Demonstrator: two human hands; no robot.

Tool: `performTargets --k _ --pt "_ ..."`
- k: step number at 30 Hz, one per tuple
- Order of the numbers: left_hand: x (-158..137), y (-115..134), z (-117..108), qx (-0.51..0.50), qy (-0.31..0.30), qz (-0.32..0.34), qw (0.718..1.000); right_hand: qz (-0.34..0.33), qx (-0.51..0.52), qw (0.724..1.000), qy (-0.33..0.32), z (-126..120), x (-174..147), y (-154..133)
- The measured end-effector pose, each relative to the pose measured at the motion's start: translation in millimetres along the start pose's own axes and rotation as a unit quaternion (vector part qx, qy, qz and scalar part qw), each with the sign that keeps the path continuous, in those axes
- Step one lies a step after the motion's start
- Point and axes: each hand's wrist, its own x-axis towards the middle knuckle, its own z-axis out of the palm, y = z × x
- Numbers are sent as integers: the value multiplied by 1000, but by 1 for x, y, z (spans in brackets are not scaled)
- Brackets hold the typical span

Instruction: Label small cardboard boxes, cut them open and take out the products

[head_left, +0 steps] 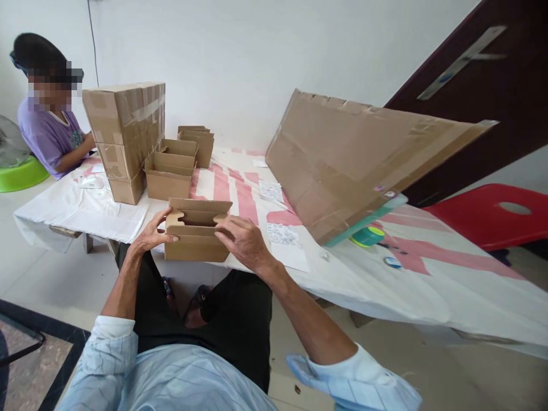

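A small brown cardboard box (pixel 197 245) stands at the table's near edge with its top flaps raised. Holding its left end is my left hand (pixel 150 231), thumb at the front face and fingers at the back corner. My right hand (pixel 244 237) grips the right end, its fingers bent over the side flap and the thumb by the front flap. What lies inside the box is hidden by the flaps. Just behind it sit more open boxes (pixel 169 185) of the same kind, with others (pixel 201 145) farther back.
Taped cartons (pixel 124 142) are stacked at left. A large cardboard sheet (pixel 338 165) leans at right, near printed papers (pixel 289 245), a green tape roll (pixel 368 236) and a small blue-and-white roll (pixel 393 262). A person in purple (pixel 49 137) sits at far left; a red chair (pixel 492 214) stands right.
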Motion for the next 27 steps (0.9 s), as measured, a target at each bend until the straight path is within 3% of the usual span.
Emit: performTargets --k 8,12,27 --pt "0 -1 0 15 -8 33 999 -85 -88 990 64 15 -41 -32" --pt "-1 -1 0 15 -12 50 999 -77 -88 989 91 25 -51 -35" --pt "-3 -3 -1 44 -13 52 998 -50 -50 994 84 25 -52 -33"
